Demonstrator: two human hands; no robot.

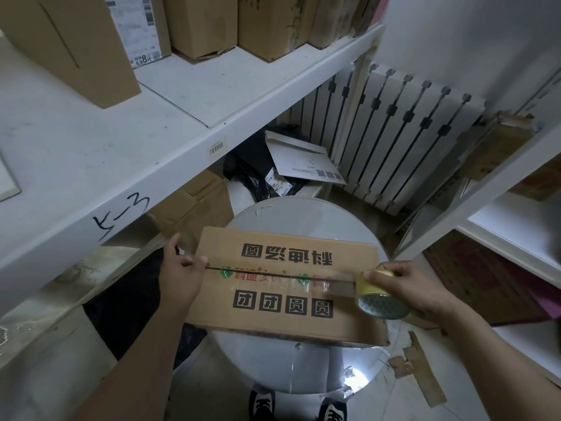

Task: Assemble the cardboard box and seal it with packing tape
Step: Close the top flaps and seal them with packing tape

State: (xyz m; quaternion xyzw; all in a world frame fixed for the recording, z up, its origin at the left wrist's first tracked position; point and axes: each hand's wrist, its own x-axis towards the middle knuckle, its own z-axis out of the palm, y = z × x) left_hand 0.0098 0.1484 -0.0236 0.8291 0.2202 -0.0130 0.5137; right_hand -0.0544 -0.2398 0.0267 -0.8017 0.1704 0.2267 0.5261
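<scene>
**Head view, left to right.** A white shelf [121, 165] marked "K-3" runs along the left side and carries several upright brown cartons [76, 47].

Below its edge, the left hand [182, 265] grips the left end of the cardboard box [282, 302]. Its fingers are curled over the edge where the centre seam begins. Whether they also pin the tape's end cannot be told.

The box lies flat on a round grey table [303, 211] with its 2 top flaps closed, meeting along the seam. Black printed characters appear on both flaps.

A clear strip of tape [303, 276] with green and red print lies along the seam. It runs from the left hand to the tape roll [379, 296].

The right hand [416, 287] holds the yellow-cored roll at the box's right end. Its fingers are wrapped over the roll's outer face, and the roll is tilted so that its open core faces the camera.

Behind the table, a white envelope [300, 159] rests on dark bags in front of a white radiator [394, 132]. A 2nd shelf unit [501, 177] stands at the right.

On the floor are cardboard scraps [419, 369] and, at the bottom edge, 2 dark shoes [264, 405].
</scene>
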